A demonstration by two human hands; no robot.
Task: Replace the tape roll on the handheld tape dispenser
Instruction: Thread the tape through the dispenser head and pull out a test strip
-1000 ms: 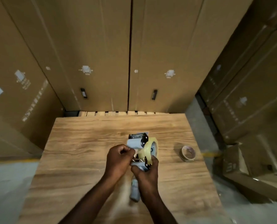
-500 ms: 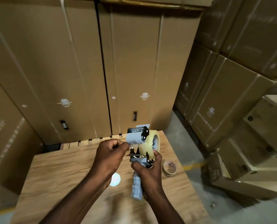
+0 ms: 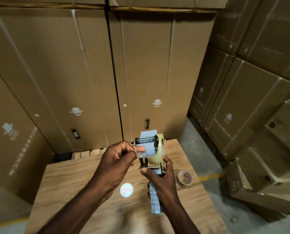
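Already the new roll [image 3: 159, 149] sits on the dispenser [image 3: 153, 168], held above the desk [image 3: 73, 183] by the right hand [image 3: 161, 181], while left fingers [image 3: 132, 153] pinch the tape end, so threading seems left; the old core [image 3: 184, 179] lies beside.

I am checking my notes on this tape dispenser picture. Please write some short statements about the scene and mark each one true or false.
1. The right hand grips the tape dispenser at its handle. True.
2. The dispenser carries no roll. False: a clear tape roll sits on it.
3. The left hand pinches the tape end. True.
4. The empty tape core lies on the floor. False: it lies on the wooden table.
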